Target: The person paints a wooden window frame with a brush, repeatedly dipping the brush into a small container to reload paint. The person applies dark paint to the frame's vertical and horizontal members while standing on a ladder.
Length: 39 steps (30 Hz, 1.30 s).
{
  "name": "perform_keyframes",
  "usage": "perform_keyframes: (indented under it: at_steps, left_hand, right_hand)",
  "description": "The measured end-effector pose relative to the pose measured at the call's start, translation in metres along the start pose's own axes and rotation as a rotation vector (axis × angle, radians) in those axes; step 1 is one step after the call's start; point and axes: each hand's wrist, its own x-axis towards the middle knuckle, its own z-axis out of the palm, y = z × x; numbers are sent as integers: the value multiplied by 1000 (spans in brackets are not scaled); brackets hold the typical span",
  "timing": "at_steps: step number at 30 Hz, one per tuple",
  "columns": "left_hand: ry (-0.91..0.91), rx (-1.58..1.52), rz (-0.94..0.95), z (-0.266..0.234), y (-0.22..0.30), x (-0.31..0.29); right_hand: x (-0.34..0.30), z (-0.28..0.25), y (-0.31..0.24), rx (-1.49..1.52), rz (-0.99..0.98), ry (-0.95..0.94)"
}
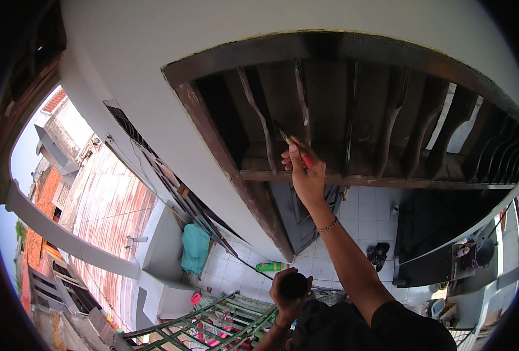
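Note:
My right hand is raised to a dark brown wooden transom frame with wavy upright slats. Between its fingers is a paintbrush with a red handle. The bristles point up and left, beside one of the slats; whether they touch it I cannot tell. Lower down, close to my body, my left hand is wrapped round a dark round container. Its opening looks black from above, and the contents cannot be made out.
Below me stands a green metal ladder. A teal cloth hangs by long leaning poles at left. White floor tiles show under the frame, with a black bag-like thing on them. A rusty metal roof lies beyond the low wall.

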Motion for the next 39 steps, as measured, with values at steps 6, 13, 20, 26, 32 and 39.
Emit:
perform_keyframes:
  at_steps: [6,13,20,26,32,39]
  left_hand:
    - [19,8,-25,-2,-2,0]
    - [22,12,-12,-3,-4,-1]
    - [5,-16,-6,-1,-1,1]
    - [-4,-16,-33,0,-2,1]
    - [0,-2,-44,0,-5,0]
    - [-13,36,-10,-1,2,3]
  right_hand:
    - [-16,3,-3,-25,-10,-53]
    - [-19,4,0,-54,20,-100]
    - [2,0,12,-26,8,-21]
    - [-5,-7,6,-58,-25,27]
    - [-27,-5,6,-18,10,-84]
    - [-11,-5,19,-18,84,-54]
